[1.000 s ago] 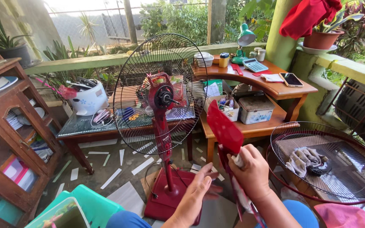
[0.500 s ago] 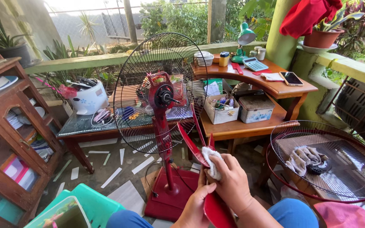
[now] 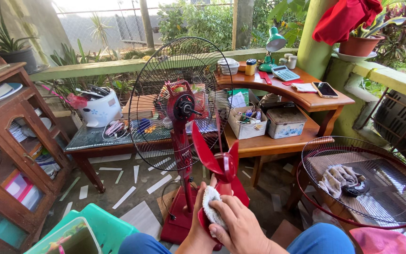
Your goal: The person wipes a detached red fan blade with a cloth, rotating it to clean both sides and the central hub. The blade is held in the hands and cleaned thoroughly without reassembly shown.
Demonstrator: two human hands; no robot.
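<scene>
From the head camera, the red blade [image 3: 222, 164] had swung round since a second before — then edge-up at the right, now hub-forward in front of the fan [image 3: 180, 127], low over the lap, so another face met the cloth [image 3: 211, 209]. The right hand [image 3: 238, 228] curled closed over the cloth, pressing it to a lower blade. The left hand [image 3: 198, 226] sat mostly hidden behind — probably gripping the blade from beneath, though I couldn't tell how tightly.

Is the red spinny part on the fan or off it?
Off. The red fan blade is in the person's hands, while the fan motor shows a bare shaft.
</scene>
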